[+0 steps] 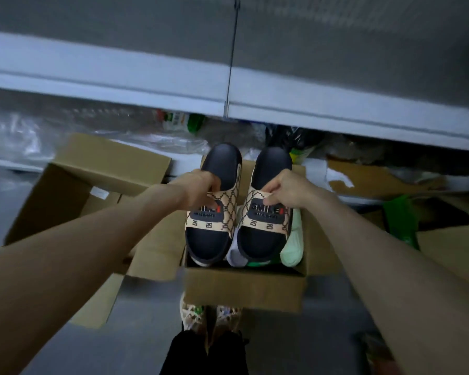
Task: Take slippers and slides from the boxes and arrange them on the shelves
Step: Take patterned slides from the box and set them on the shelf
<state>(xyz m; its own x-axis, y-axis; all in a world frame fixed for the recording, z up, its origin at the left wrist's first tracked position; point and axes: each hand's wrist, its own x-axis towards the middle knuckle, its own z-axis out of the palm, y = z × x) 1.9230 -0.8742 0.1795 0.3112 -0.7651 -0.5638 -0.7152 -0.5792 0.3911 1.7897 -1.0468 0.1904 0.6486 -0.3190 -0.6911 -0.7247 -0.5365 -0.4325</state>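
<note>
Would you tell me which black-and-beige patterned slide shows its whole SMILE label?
The slide in the right hand; the left hand partly covers the other slide's label.

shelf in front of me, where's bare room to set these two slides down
The grey shelf deck looks bare on both sides of the thin divider, behind its white front edge. Crowded: under the shelf, plastic bags and packets; the middle box holds more slippers.

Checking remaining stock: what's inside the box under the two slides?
A mint slipper, a white slipper and a bit of green show. The slides cover the rest of the box.
</note>
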